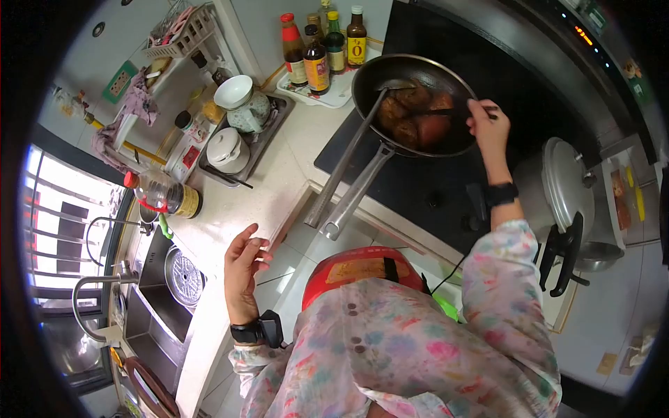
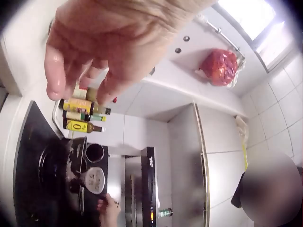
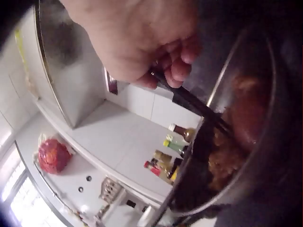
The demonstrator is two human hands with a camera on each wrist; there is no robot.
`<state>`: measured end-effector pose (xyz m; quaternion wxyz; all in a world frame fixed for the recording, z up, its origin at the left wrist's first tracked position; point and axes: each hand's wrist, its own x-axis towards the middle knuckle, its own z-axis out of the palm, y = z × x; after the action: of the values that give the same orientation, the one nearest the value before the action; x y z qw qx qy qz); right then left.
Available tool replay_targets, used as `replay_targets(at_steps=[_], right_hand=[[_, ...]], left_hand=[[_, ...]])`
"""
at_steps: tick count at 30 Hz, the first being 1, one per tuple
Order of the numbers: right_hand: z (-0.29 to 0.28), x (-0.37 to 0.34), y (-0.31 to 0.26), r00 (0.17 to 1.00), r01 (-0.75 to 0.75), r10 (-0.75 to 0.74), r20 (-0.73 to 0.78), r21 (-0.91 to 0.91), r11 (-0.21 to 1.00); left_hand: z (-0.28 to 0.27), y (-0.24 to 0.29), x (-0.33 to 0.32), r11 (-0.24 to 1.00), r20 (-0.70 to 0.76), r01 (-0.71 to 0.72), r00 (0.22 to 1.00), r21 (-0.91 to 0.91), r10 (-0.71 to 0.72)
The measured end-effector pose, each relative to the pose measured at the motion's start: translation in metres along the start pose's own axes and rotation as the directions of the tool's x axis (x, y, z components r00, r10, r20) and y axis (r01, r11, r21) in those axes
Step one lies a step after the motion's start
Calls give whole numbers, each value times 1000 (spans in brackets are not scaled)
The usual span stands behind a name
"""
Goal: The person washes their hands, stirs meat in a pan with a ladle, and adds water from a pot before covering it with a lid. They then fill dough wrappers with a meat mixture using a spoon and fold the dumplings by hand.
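Note:
My right hand (image 1: 490,129) grips dark chopsticks (image 3: 194,105) over the right rim of a frying pan (image 1: 446,67). The tips reach down among browned chunks of meat (image 1: 401,115) in dark sauce. One smoother, reddish piece (image 1: 433,129) lies under them. A long metal utensil (image 1: 346,161) leans in the pan, its head hidden among the food and its handle sticking out over the front rim. Beside it the pan's own handle (image 1: 362,187) points toward me. My left hand (image 1: 244,268) hangs in the air near the counter edge, fingers loosely bent and holding nothing.
The pan sits on a black cooktop (image 1: 432,188), with a lidded pressure cooker (image 1: 568,184) to the right. Sauce bottles (image 1: 317,66) stand on a tray behind. Left are a tray (image 1: 280,115) of crockery, a large bottle (image 1: 167,195) and a sink (image 1: 157,313).

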<state>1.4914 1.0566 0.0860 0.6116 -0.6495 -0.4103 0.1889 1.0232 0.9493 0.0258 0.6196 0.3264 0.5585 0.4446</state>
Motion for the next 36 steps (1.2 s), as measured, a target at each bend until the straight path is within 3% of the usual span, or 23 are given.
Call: replay_targets(at_steps=[3,4,7,9,11,13,15,16,20,23,25,26,27,28,29,30,31,33,36], right_hand=[[-19,-21,-21,998,-25,35,-46,213,977],[-24,-25,-23,999,-36,35,9,334,942],[-23,-54,-42,972,-165,21,234,614,772],[-15,-81,-63,944,-268,34,328,704,657],[5,-115,-97,958,-287,180,225,808,515],[11,-136,-108,835,-437,-225,503,853,285],[21,-149,-118,645,-622,-469,604,771,138],[24,-154,-127,572,-695,-507,645,709,120],[36,-154,-117,548,-738,-537,641,673,50],[36,-133,-102,594,-712,-513,619,702,22],[41,-155,-108,752,-405,-436,494,868,286],[46,-181,-108,907,-271,-192,374,869,413],[49,-192,-103,852,-396,-171,495,822,408],[54,-198,-95,772,-231,-295,563,681,695],[60,-208,-91,659,18,-378,650,489,872],[74,-229,-101,625,119,-373,686,389,914],[91,-246,-111,592,225,-365,719,287,931],[129,-259,-118,345,430,-457,820,294,853],[190,-284,-105,241,721,-368,898,88,687]], left_hand=[[-11,-4,-5,997,-71,-7,997,-72,2],[-15,-7,-4,996,-87,-7,996,-90,-1],[-23,-11,-3,987,-102,-8,995,-158,-8],[-23,-9,-6,986,-108,-13,994,-164,-5],[-28,-11,-8,984,-101,-5,995,-177,-13],[-36,-13,-12,983,-114,7,993,-181,-28],[-47,-17,-20,978,-136,-13,991,-206,-16],[-53,-21,-25,975,-160,-25,987,-222,-11],[-68,-40,-70,964,-289,-55,957,-260,-23],[-78,-58,-115,953,-437,-70,897,-295,-70],[-83,-67,-137,950,-476,-39,871,-311,-120],[-87,-70,-146,950,-502,-33,854,-309,-134],[-93,-74,-153,947,-526,-49,840,-318,-133],[-98,-80,-155,942,-548,-70,827,-328,-129],[-104,-83,-157,937,-564,-93,816,-338,-122],[-108,-83,-160,934,-578,-109,808,-339,-115],[-113,-84,-162,928,-584,-119,803,-354,-120],[-125,-86,-163,914,-594,-136,794,-383,-131],[-152,-90,-153,896,-560,-127,815,-426,-151]])
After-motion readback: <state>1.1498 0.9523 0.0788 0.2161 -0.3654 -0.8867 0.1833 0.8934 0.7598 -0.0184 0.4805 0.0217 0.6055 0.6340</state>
